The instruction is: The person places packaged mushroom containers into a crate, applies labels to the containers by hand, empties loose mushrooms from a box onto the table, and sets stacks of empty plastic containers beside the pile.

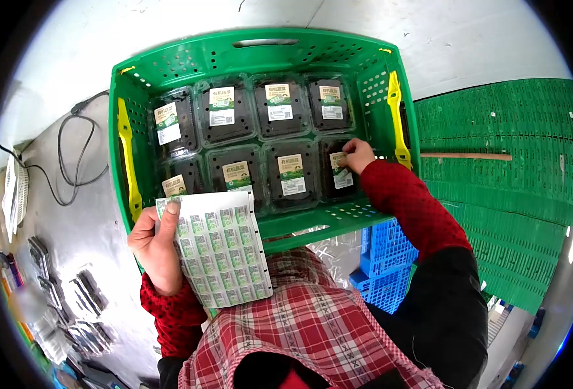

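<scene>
Beige-and-green labels (290, 174) reading "有机蔬菜" mark clear plastic boxes (270, 178) in two rows inside a green, perforated crate (267, 35). Smooth grey tabletop (40, 155) shows beside it. The left grip (160, 243) pinches a sticker sheet (225, 253); the right grip (359, 156) touches the nearest right box's label, its hold unclear.

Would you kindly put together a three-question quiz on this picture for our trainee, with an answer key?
1. Which hand holds the sheet of stickers?
2. The right hand touches a container in which row of the green crate: (a) the row farther from the wearer, or (b) the nearer row?
3. True or false: the bars on the crate's two sides are yellow.

Key:
1. The left hand.
2. b
3. True
</scene>
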A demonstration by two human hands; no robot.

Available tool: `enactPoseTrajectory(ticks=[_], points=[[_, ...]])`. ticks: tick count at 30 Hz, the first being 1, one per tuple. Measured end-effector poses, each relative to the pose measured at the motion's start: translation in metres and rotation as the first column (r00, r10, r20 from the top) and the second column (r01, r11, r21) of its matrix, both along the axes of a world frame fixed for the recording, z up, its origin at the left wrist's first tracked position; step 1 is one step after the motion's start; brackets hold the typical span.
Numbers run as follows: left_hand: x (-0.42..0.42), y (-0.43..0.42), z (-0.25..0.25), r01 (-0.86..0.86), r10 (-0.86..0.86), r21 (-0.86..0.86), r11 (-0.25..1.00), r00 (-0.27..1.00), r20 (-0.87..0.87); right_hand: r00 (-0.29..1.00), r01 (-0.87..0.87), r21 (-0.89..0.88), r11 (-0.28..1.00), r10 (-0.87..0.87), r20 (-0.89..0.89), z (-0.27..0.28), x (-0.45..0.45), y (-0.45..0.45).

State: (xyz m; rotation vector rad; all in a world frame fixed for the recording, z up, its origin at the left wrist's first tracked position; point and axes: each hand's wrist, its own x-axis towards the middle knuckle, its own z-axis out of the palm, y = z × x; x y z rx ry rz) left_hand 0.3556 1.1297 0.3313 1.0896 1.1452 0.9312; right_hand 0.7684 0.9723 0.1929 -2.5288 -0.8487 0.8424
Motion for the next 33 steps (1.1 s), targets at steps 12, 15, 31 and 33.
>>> enactPoseTrajectory(ticks=[12, 15, 31, 33], points=[[-0.067, -0.019, 0.026, -0.085, 0.083, 0.061, 0.994, 0.996, 0.037, 0.909, 0.137, 0.263, 0.955, -0.016, -0.416, -0.018, -0.101, 0.051], [-0.076, -0.025, 0.031, -0.026, 0.027, 0.043, 0.999, 0.999, -0.036, 0.987, -0.132, 0.328, 0.936, 0.156, -0.047, -0.036, -0.105, 0.050], [-0.108, -0.032, 0.026, 0.303, -0.163, 0.440, 0.845, 0.930, -0.329, 0.419, -0.665, 0.719, 0.200, 0.897, 0.138, 0.184, -0.322, 0.129], [-0.112, -0.032, 0.028, 0.333, -0.133, 0.493, 0.804, 0.908, -0.397, 0.453, -0.721, 0.677, 0.148, 0.840, 0.300, 0.183, -0.329, 0.124]])
